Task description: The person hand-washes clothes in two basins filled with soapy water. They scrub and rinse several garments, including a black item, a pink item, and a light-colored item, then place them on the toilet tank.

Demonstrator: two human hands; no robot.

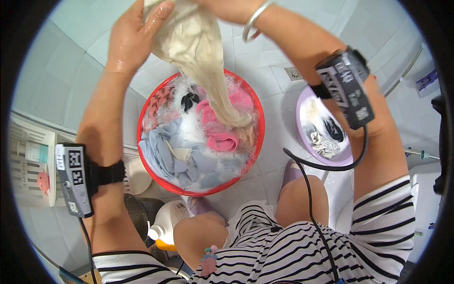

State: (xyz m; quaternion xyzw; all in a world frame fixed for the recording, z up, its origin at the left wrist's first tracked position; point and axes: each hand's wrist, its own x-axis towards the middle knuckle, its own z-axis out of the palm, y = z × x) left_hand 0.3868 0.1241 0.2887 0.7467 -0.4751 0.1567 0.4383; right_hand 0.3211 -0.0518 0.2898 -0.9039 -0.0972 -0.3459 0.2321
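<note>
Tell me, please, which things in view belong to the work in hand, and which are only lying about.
In the work:
left hand, gripping cream cloth; right hand beside it, partly cut off
red basin with suds and laundry
probably lilac basin, holding more garments

Seemingly lying about:
white jug, untouched
white rack
pink object on it

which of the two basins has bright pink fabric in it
The large round red plastic basin, with bright pink fabric near its middle. The smaller pale purple basin to its right shows no bright pink.
</note>
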